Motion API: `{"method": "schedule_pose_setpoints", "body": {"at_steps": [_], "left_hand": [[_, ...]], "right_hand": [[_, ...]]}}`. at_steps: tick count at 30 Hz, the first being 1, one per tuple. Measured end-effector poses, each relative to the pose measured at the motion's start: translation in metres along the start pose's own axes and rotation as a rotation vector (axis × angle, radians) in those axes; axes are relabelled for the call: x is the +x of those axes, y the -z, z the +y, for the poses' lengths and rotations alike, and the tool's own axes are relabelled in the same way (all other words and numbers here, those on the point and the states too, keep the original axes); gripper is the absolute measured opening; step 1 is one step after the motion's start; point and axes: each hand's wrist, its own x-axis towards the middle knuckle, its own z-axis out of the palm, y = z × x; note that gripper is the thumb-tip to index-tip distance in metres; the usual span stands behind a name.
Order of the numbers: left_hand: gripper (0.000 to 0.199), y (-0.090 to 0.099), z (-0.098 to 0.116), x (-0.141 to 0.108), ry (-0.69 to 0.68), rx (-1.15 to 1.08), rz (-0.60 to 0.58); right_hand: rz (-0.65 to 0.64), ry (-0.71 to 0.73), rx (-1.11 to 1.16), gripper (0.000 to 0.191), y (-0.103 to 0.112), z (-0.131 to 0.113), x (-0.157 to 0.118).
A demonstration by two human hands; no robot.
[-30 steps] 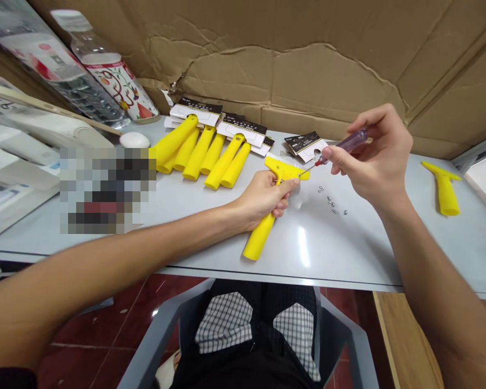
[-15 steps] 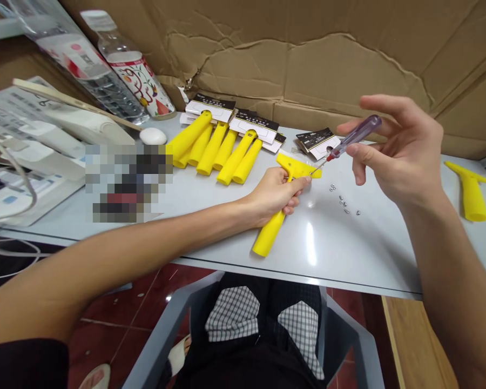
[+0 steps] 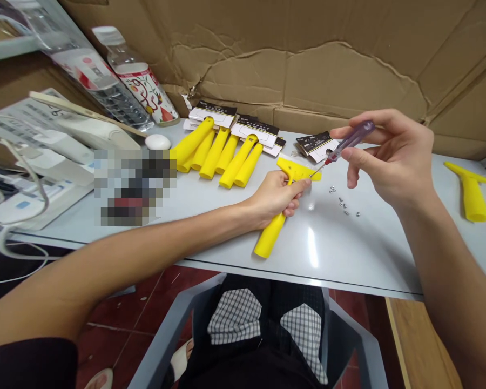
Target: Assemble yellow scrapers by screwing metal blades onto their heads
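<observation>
My left hand (image 3: 281,197) is closed around the neck of a yellow T-shaped plastic squeegee handle (image 3: 270,237), held just over the table. In my right hand (image 3: 389,156) is a screwdriver (image 3: 352,139) with a clear purplish grip, pinched between thumb and fingers. Its thin shaft slants down to the left, and the tip meets the crosspiece of the handle near my left thumb. Whether a screw sits under the tip is too small to tell. Several small silver screws (image 3: 343,204) lie scattered on the table to the right of the handle.
Yellow tubular handles (image 3: 213,154) with black-and-white cards (image 3: 255,129) lie at the back. More cards (image 3: 316,145) rest behind the squeegee handle. Another yellow T-shaped handle (image 3: 473,197) is at far right. Bottles (image 3: 146,86), a white oval object (image 3: 157,142) and cables (image 3: 24,167) occupy the left.
The view has shifted slightly. My right hand and the screwdriver's grip have turned and dipped a little, while the tip stays at the crosspiece. My left hand keeps its hold.
</observation>
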Motion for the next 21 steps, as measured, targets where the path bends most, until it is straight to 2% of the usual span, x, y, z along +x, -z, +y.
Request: {"method": "schedule_pose_setpoints", "body": {"at_steps": [7, 13, 17, 21], "left_hand": [[0.028, 0.0, 0.0, -0.001, -0.009, 0.028, -0.006], [0.03, 0.0, 0.0, -0.001, -0.012, 0.034, -0.005], [0.029, 0.0, 0.0, 0.0, -0.006, 0.014, 0.0], [0.027, 0.0, 0.0, -0.001, -0.004, 0.002, -0.002]], "right_hand": [[0.019, 0.007, -0.053, 0.031, 0.002, 0.009, 0.0], [0.051, 0.005, 0.008, 0.045, -0.002, 0.0, -0.001], [-0.012, -0.034, 0.012, 0.033, -0.002, -0.003, -0.001], [-0.004, -0.031, -0.011, 0.036, -0.001, 0.003, -0.001]]}}
